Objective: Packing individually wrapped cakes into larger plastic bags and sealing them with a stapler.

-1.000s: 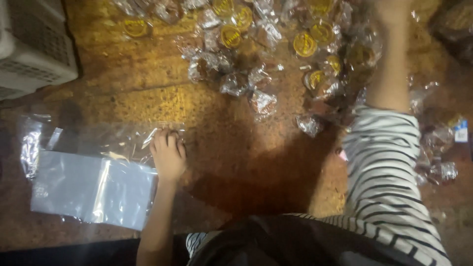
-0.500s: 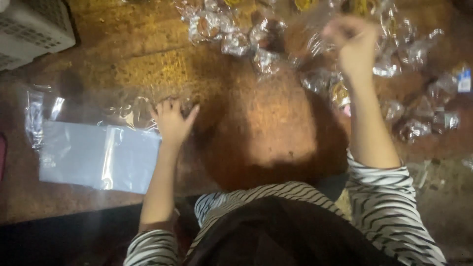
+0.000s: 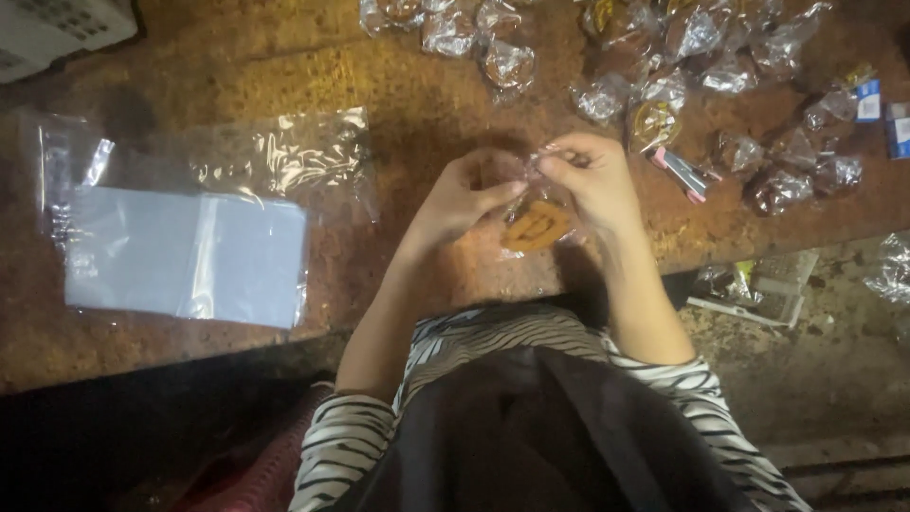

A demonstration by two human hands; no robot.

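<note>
Both hands meet over the brown table (image 3: 398,104), close to its near edge. My left hand (image 3: 464,194) and my right hand (image 3: 592,180) pinch the top of a small clear plastic packet (image 3: 537,223) with an orange-brown snack inside. The packet hangs between the fingers just above the table top. To the left lies a stack of flat clear plastic bags (image 3: 190,242), apart from both hands.
Several filled clear packets (image 3: 664,76) are scattered along the far and right part of the table. A pale plastic crate (image 3: 57,28) stands at the far left corner. Small blue-and-white boxes (image 3: 882,109) lie at the right edge. More wrappers (image 3: 758,289) lie below the table edge at right.
My right hand came back from the far pile with a packet. My left hand left the flat bags and joined it at the table's near edge.
</note>
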